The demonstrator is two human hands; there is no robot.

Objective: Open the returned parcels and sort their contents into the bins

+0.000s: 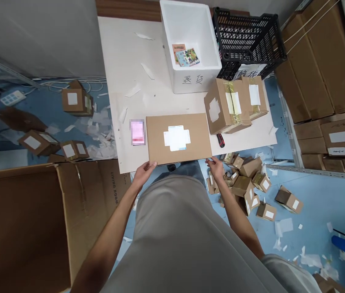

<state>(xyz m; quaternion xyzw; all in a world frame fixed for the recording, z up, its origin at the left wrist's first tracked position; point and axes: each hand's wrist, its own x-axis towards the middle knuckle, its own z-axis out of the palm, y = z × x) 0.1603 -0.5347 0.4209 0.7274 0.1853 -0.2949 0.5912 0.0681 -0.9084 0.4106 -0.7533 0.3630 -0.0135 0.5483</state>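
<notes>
Fingers of left hand (pixel 143 173) and right hand (pixel 216 168) pinch the near corners of box (pixel 157 140), presumably to steady it squarely. Phone (pixel 137 132): beyond left fingertips, set aside. Box lies flat between hands, label (pixel 176 138) up, likely for reading. Cutter (pixel 220 140): just beyond right fingertips, probably for reach.

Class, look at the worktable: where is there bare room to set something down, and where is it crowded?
White tabletop lies bare between the flat cardboard box and white bin, and right of the red-and-black tool, below the taped boxes. The far right is crowded with bin, black crate and boxes; paper scraps litter the far left.
</notes>
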